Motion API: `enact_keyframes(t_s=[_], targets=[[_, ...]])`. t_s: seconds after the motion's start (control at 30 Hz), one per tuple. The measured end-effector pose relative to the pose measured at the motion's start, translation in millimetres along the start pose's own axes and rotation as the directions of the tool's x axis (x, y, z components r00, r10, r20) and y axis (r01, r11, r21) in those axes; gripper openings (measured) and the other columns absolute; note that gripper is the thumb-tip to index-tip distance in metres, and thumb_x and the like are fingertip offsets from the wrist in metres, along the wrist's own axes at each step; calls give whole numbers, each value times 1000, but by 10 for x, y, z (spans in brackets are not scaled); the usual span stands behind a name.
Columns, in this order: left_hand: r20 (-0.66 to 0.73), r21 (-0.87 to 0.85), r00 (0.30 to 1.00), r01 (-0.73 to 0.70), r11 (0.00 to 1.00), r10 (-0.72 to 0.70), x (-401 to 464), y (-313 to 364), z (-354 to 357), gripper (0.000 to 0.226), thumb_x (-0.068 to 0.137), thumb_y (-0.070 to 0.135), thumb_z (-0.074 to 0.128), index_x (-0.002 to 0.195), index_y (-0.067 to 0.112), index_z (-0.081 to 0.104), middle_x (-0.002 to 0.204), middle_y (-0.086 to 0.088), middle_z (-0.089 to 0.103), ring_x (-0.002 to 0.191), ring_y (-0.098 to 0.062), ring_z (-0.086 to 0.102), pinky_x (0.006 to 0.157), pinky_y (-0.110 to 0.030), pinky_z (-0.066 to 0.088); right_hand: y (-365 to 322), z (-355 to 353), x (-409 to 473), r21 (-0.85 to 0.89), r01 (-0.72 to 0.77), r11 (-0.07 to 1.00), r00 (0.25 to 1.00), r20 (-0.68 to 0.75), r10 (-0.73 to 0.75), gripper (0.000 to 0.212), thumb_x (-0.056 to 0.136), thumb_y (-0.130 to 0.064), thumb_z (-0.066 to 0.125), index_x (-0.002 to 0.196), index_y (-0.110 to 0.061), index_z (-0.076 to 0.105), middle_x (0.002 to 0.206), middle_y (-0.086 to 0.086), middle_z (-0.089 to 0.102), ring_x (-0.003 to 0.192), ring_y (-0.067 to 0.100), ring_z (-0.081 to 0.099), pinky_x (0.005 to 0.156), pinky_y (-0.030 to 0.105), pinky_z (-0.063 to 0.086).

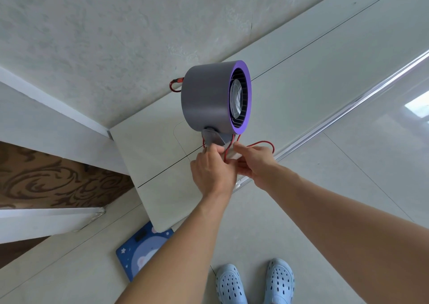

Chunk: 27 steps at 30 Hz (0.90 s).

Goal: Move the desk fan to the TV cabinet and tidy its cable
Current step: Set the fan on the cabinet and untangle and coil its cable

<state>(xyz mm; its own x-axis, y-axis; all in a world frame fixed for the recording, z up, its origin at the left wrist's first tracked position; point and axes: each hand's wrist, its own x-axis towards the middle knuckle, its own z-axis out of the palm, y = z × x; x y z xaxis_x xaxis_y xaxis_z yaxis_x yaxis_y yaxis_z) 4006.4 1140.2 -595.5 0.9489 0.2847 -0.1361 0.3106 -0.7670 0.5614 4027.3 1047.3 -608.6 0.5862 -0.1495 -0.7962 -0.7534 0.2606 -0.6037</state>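
Note:
A grey desk fan [205, 97] with a purple front ring stands upright on the pale top of the TV cabinet [157, 155], near the wall. Its red cable [263, 144] loops out to the right of the base, and a red plug end [175, 85] shows behind the fan at the left. My left hand [212, 171] is closed at the fan's grey base with cable strands under its fingers. My right hand [251, 162] pinches the red cable just right of the base. Both hands touch each other; the base's underside is hidden.
A textured wall rises behind the cabinet. The cabinet's glossy front edge [325, 127] runs diagonally to the upper right. A blue scale with stars [139, 250] lies on the tiled floor below the cabinet corner. My feet in light blue clogs [255, 283] stand at the bottom.

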Motion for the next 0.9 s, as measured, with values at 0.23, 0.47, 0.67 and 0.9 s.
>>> enact_keyframes(t_s=[0.23, 0.47, 0.67, 0.9], targets=[[11, -6, 998, 64, 998, -64, 74, 1, -25, 10, 80, 16, 66, 75, 24, 63, 93, 5, 65, 95, -23, 60, 82, -32, 39, -62, -90, -54, 35, 29, 999, 977, -213, -21, 9, 91, -14, 56, 85, -7, 59, 75, 11, 57, 61, 23, 55, 54, 30, 54], [56, 15, 997, 49, 999, -50, 7, 29, -2, 11, 88, 15, 60, 87, 25, 63, 103, 2, 60, 105, -22, 52, 78, -30, 31, -86, -296, -105, 114, 186, 976, 865, -491, -107, 13, 93, -20, 41, 103, -18, 49, 101, 5, 55, 76, 23, 56, 70, 41, 58], [52, -27, 988, 149, 988, -147, 68, 19, -104, 12, 91, 10, 56, 89, 21, 59, 109, -3, 58, 110, -25, 50, 84, -36, 39, -202, -643, -214, 100, 266, 959, 692, -712, -118, 28, 100, -16, 31, 121, -13, 48, 94, 5, 52, 88, 26, 50, 75, 31, 37], [133, -182, 935, 349, 919, -329, 24, -68, -156, 17, 92, 11, 58, 108, 14, 59, 125, -11, 57, 117, -30, 52, 93, -40, 46, -284, -1028, -296, 169, 245, 955, 724, -687, -64, 25, 93, -16, 28, 98, -14, 53, 81, 5, 50, 84, 26, 47, 74, 37, 40]])
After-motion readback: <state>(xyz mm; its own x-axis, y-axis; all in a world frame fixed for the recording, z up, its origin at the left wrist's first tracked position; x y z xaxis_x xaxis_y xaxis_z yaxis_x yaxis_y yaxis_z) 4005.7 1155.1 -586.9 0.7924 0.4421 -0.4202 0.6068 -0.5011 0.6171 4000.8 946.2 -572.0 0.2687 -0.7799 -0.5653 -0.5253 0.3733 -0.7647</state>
